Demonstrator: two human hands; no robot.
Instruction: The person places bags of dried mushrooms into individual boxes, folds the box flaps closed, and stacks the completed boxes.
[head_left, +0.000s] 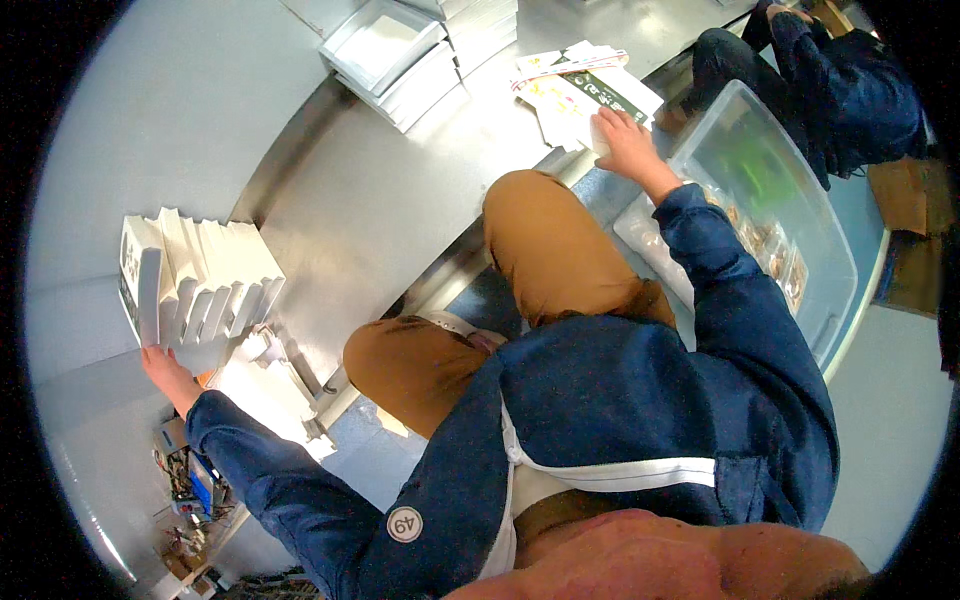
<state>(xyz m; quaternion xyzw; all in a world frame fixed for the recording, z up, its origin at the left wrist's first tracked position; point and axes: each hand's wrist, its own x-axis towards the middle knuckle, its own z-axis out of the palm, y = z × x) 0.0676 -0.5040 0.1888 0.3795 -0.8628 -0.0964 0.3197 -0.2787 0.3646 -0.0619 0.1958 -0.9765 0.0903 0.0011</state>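
Observation:
At the far left, my left hand (171, 379) has its fingers at the lower end of a white printed carton (141, 281). That carton stands on edge at the near end of a row of similar white cartons (217, 277) on the metal bench. My right hand (628, 146) lies palm down at the edge of a loose pile of flat printed cartons (570, 105). Its fingers rest on the top pieces, near a dark green printed band; whether they pinch one is hidden. A strip with red and blue marks (570, 66) lies across the pile.
Stacked clear plastic trays (386, 56) stand at the back of the steel bench (360, 195). White papers or flat cartons (262, 390) lie near my left forearm. On my right is a translucent bin (814, 225) with bagged items. Another person (847, 97) sits beyond it.

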